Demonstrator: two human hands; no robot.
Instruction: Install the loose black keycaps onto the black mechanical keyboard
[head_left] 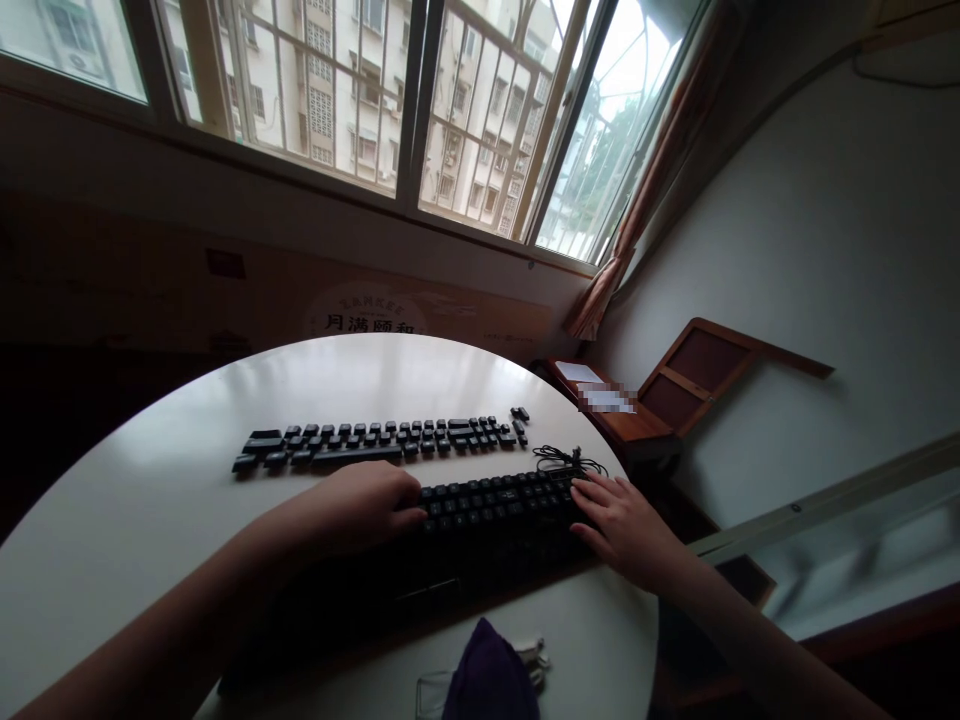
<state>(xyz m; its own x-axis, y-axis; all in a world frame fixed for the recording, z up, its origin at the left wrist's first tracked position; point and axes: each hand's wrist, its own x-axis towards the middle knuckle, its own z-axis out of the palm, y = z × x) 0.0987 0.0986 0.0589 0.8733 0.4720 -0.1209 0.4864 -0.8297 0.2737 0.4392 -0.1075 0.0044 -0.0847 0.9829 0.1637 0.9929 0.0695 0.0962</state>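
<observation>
Up top, a barred window (412,120) spills daylight over the scene, and below it sits the round white tabletop (127,520); over to the right, a wooden chair (626,425) carries papers (600,397) on its seat. Here's the black keyboard (495,508), lying at a slant on the near part of the tabletop, its far rows full of keys, the nearer stretch dark. The left hand (367,503) reaches over it, fingers bent at the left end of those rows, and I cannot tell whether they pinch a key! The right hand (622,525) has its fingers spread, touching the keyboard's right end. Nearest the viewer, a purple cloth thing (491,675) pokes up. Beyond the keyboard, a bundled cable (562,460) sits by its far right corner, and loose keys (360,455) line up in rows.
</observation>
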